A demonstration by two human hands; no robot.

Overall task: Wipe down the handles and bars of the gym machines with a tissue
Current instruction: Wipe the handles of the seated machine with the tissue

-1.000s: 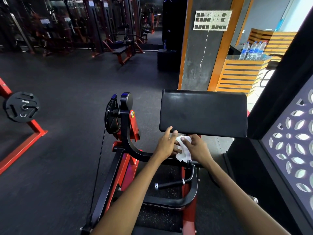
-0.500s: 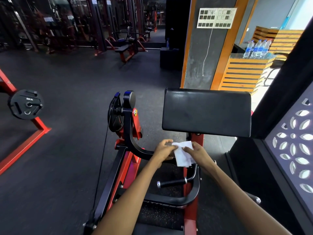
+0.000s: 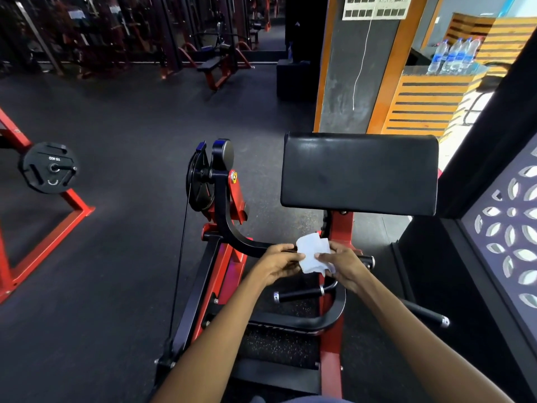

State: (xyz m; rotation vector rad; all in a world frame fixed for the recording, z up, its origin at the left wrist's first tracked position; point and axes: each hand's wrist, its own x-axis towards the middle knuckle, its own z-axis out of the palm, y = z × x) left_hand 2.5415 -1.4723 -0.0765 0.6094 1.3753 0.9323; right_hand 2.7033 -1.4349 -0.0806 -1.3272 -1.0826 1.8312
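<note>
A single head-worn camera looks forward and down, close over the hands point(image 3: 313, 261) at the curl machine point(image 3: 220, 216); the gym's far end is seemingly dim

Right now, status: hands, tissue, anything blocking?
Left hand and right hand both pinch the tissue. Tissue held just over the black bar, below the pad. No obstruction.

Dark rubber floor point(image 3: 122, 117) all over, pretty dim back there with rows of red-and-black racks point(image 3: 116, 33). Grey pillar point(image 3: 348, 68) with orange trim, a slatted wooden counter point(image 3: 421, 106) holding water bottles point(image 3: 453, 56), daylight on the right, plus a cutout-pattern screen point(image 3: 511, 228).
</note>
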